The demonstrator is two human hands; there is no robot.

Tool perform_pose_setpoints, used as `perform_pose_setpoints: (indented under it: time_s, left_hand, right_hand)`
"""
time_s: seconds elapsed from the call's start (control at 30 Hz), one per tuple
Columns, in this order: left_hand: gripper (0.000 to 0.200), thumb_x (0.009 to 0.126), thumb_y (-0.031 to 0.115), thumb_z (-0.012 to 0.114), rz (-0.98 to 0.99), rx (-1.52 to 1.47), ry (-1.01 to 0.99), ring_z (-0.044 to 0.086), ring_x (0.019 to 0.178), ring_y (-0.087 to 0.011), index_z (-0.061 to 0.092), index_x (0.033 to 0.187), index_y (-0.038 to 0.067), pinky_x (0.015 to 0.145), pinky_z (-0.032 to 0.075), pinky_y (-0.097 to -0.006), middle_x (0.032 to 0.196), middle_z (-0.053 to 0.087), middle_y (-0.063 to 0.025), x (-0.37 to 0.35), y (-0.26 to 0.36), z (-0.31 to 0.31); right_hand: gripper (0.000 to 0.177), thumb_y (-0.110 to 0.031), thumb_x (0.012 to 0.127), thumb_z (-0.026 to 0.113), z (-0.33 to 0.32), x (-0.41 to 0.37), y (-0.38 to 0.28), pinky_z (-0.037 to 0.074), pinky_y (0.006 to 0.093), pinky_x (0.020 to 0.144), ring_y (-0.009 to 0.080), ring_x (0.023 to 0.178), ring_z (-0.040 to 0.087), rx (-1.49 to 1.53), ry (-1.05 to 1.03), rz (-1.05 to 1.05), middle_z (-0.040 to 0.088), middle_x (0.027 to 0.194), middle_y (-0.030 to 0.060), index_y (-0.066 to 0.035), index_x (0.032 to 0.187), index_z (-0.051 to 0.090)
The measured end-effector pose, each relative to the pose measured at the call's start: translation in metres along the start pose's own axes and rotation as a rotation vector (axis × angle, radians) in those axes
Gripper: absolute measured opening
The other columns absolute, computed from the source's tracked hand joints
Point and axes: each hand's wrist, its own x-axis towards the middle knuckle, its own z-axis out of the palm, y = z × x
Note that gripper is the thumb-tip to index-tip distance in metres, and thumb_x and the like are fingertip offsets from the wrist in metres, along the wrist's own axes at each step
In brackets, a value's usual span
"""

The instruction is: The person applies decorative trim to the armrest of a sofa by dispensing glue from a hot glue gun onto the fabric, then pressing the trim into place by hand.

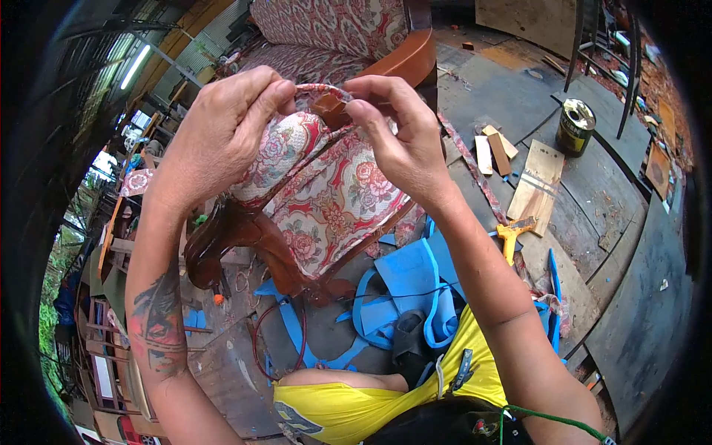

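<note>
My left hand (233, 126) pinches one end of a narrow floral fabric strip (320, 87), which looks like piping, between thumb and fingers. The strip's other end is pinched by my right hand (400, 137), so it bows slightly upward between them. Just below both hands stands a piece of seating with red and cream floral upholstery (334, 204) and a carved dark brown wooden frame (274, 248). Its rounded padded part (285, 152) lies under my left fingers. Behind the strip, part of a brown wooden piece (330, 111) shows.
Behind is a matching floral sofa (319, 33). Blue foam scraps (408, 278) lie on the floor near my legs, with a yellow tool (513, 236) to the right. Farther right are a wooden board (535, 185), small wood blocks (498, 153) and a can (575, 127).
</note>
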Motion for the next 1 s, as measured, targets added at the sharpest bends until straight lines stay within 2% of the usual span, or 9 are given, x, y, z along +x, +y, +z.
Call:
perform_pose_setpoints:
  time_s: [0.13,0.3,0.47,0.53,0.57,0.67,0.77,0.9,1.0]
  left_hand:
    - [0.041,0.115,0.027,0.055,0.083,0.167,0.011,0.056,0.068,-0.0146,0.065,0.092,-0.004,0.065,0.046,-0.0345,0.075,0.063,-0.0077,0.012,0.000,-0.009]
    - [0.052,0.113,0.039,0.059,0.012,0.099,-0.022,0.043,0.063,-0.0090,0.053,0.073,0.005,0.057,0.035,-0.0323,0.067,0.050,0.0017,0.033,0.010,-0.024]
    - [0.058,0.113,0.045,0.060,0.023,0.006,-0.078,0.044,0.061,-0.0053,0.061,0.072,0.004,0.055,0.036,-0.0295,0.063,0.050,0.0044,0.057,0.020,-0.017]
    - [0.053,0.112,0.045,0.061,-0.059,-0.030,-0.184,0.045,0.061,-0.0050,0.073,0.081,0.004,0.055,0.037,-0.0291,0.065,0.054,0.0042,0.061,0.034,-0.018]
    - [0.046,0.111,0.047,0.062,-0.016,-0.093,-0.146,0.047,0.060,-0.0055,0.081,0.096,0.007,0.055,0.039,-0.0284,0.067,0.056,0.0048,0.067,0.023,-0.009]
    - [0.037,0.108,0.045,0.067,0.077,-0.073,-0.063,0.051,0.064,-0.0069,0.083,0.109,0.011,0.058,0.041,-0.0278,0.073,0.061,0.0035,0.076,0.014,0.001]
    - [0.033,0.105,0.041,0.073,0.334,0.181,0.068,0.059,0.073,-0.0072,0.082,0.109,0.009,0.064,0.047,-0.0269,0.080,0.069,0.0004,0.077,0.018,0.007]
    - [0.032,0.100,0.037,0.079,0.305,-0.017,-0.034,0.068,0.084,-0.0098,0.081,0.106,0.006,0.074,0.054,-0.0284,0.090,0.076,-0.0030,0.078,0.010,0.012]
    - [0.033,0.101,0.037,0.078,0.181,0.056,-0.090,0.065,0.079,-0.0094,0.081,0.105,0.005,0.069,0.051,-0.0287,0.086,0.075,-0.0037,0.079,0.013,0.011]
  right_hand:
    - [0.018,0.000,0.102,0.069,0.001,-0.005,0.001,0.058,0.0328,0.084,0.0203,0.095,0.072,0.044,0.123,0.007,0.071,0.106,0.0122,0.002,0.120,0.070]
    - [0.015,-0.001,0.104,0.068,0.000,-0.008,0.000,0.058,0.0307,0.086,0.0164,0.098,0.073,0.052,0.169,0.093,0.073,0.107,0.0098,0.001,0.119,0.070]
    - [0.021,-0.006,0.098,0.080,0.002,-0.005,-0.001,0.060,0.0272,0.080,0.0124,0.090,0.073,0.108,0.121,0.126,0.074,0.106,0.0084,0.002,0.115,0.071]
    - [0.024,-0.009,0.095,0.084,0.003,-0.002,-0.004,0.059,0.0260,0.077,0.0107,0.088,0.073,0.131,0.127,0.129,0.074,0.102,0.0070,0.002,0.112,0.071]
    - [0.021,-0.009,0.097,0.083,0.003,-0.001,-0.001,0.059,0.0255,0.077,0.0097,0.088,0.072,0.152,0.119,0.161,0.075,0.100,0.0057,0.002,0.111,0.072]
    - [0.018,-0.010,0.100,0.079,-0.001,0.002,-0.002,0.058,0.0249,0.077,0.0079,0.088,0.070,0.205,0.100,0.239,0.076,0.099,0.0036,0.002,0.112,0.073]
    - [0.019,-0.012,0.104,0.075,-0.005,0.003,0.001,0.057,0.0248,0.080,0.0072,0.090,0.070,0.286,0.073,0.283,0.077,0.101,0.0027,0.002,0.117,0.074]
    - [0.024,-0.015,0.108,0.069,-0.006,0.002,0.003,0.057,0.0255,0.088,0.0082,0.097,0.070,0.357,0.048,0.317,0.077,0.109,0.0044,0.002,0.124,0.074]
    - [0.025,-0.016,0.109,0.068,-0.006,0.001,0.006,0.057,0.0264,0.090,0.0094,0.098,0.071,0.397,0.041,0.340,0.077,0.112,0.0058,0.003,0.126,0.073]
